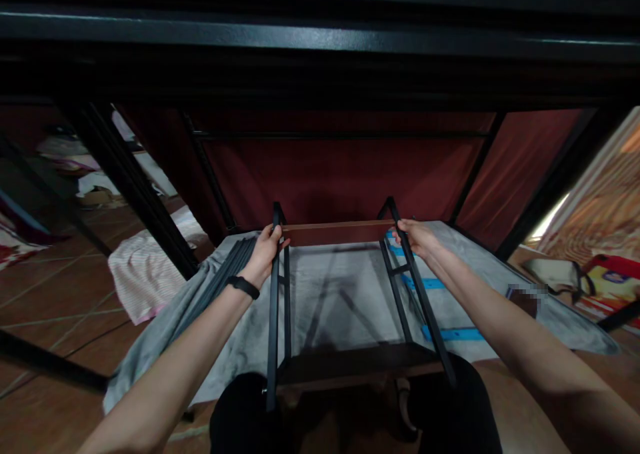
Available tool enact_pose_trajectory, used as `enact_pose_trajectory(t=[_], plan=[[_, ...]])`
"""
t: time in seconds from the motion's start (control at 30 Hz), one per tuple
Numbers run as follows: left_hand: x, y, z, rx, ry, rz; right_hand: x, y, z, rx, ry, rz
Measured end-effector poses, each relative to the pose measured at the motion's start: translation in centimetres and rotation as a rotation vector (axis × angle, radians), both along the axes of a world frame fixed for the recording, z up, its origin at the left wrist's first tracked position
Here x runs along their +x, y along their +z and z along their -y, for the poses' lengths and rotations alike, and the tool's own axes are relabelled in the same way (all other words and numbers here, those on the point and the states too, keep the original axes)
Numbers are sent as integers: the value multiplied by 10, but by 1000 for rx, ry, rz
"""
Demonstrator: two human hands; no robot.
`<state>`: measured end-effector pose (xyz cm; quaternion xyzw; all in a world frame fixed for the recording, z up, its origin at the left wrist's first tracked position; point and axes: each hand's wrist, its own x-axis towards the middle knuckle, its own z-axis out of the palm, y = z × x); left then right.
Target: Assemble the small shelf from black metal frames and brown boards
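Note:
A partly built shelf unit stands between my hands, with black metal side frames and brown boards. My left hand [264, 253], a black band on its wrist, grips the left side frame [273, 307], its thumb near the end of the far board [340, 233]. Around the upper part of the right side frame [425, 297] close the fingers of my right hand [419, 237]. The near board [350, 366] spans the frames low down, close to my knees. Beneath the unit lies a grey cloth [335, 287].
Several dark rods [225, 277] lie on the cloth at left, and blue strips [453, 334] at right. Black metal beams [320, 31] cross overhead, with a slanting post [135, 187] at left. A dark red curtain [340, 174] hangs behind. A striped cloth [145, 267] lies left.

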<state>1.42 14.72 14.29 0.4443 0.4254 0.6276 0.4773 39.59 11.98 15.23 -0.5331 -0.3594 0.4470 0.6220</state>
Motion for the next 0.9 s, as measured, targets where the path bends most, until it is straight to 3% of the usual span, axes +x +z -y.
enact_pose_trajectory(t=[0.17,0.3,0.6,0.9], plan=[[2,28,1,179,4,-19,-1,28,4,139,1,-62],[6,34,1,267,23,-76,1,34,6,297,-18,-151],[10,13,-11,437,6,-81,9,10,-4,551,-30,-197],[11,-13,-8,407,52,-151,17,-28,-10,587,-6,-126]])
